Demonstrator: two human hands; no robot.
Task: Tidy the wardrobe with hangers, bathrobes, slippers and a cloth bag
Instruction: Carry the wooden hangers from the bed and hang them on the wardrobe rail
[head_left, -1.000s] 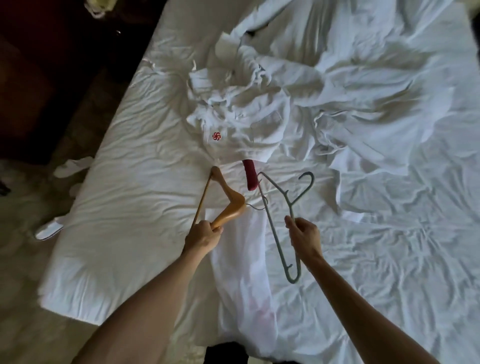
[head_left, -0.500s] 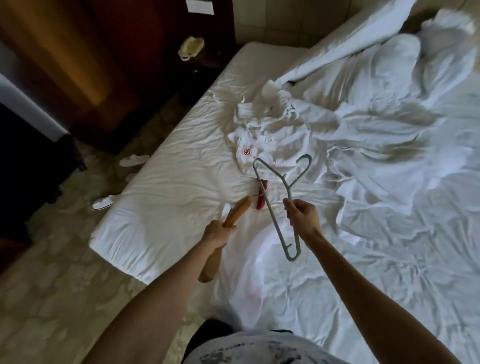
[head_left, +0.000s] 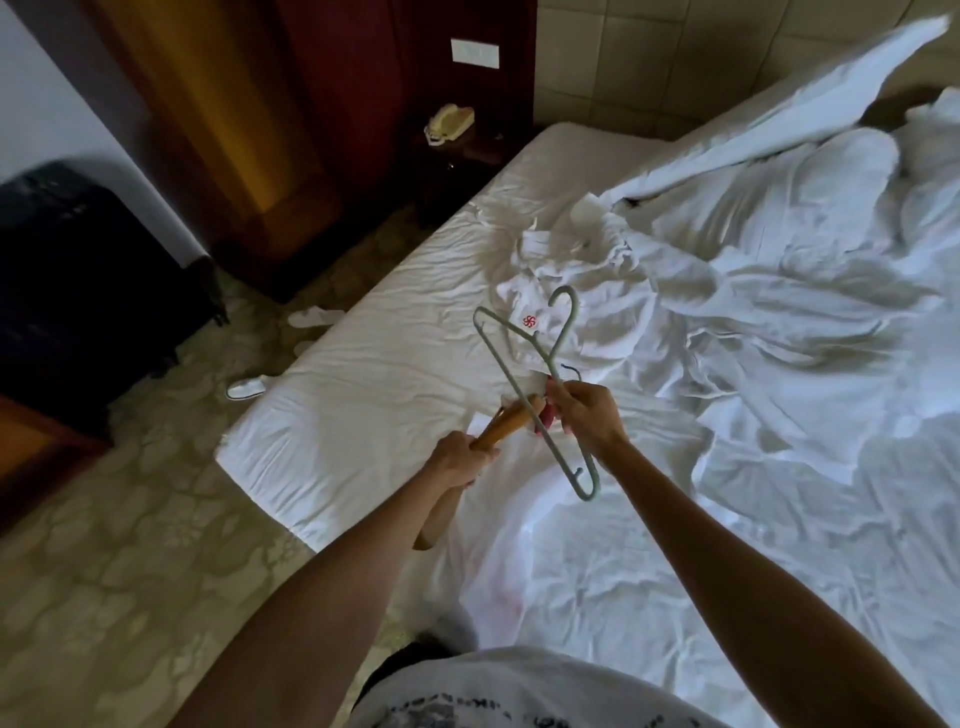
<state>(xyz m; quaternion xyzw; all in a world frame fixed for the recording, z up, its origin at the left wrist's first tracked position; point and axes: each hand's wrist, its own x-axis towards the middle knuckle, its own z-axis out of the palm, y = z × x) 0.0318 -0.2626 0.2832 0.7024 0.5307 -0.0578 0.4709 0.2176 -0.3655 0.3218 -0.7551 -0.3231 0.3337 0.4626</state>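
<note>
My left hand (head_left: 460, 458) grips a wooden hanger (head_left: 506, 425) over the bed's near left corner. My right hand (head_left: 584, 415) grips a grey-green plastic hanger (head_left: 524, 376) near its neck, hook pointing up and away. The two hangers cross between my hands. A dark red hanger end (head_left: 546, 415) peeks out just behind my right fingers. A crumpled white bathrobe (head_left: 587, 312) with a red emblem lies on the bed (head_left: 363, 395) beyond the hangers. White slippers (head_left: 247, 387) lie on the floor left of the bed.
A rumpled white duvet (head_left: 779, 291) covers the bed's right side. A dark wooden wardrobe (head_left: 249, 130) stands at the back left, a black suitcase (head_left: 78, 270) at the far left. A telephone (head_left: 449, 123) sits on the bedside table. Patterned floor lies to my left.
Both hands have lifted the hangers off the bed and brought them together until they cross. My view has risen and swung left, showing the wardrobe and suitcase.
</note>
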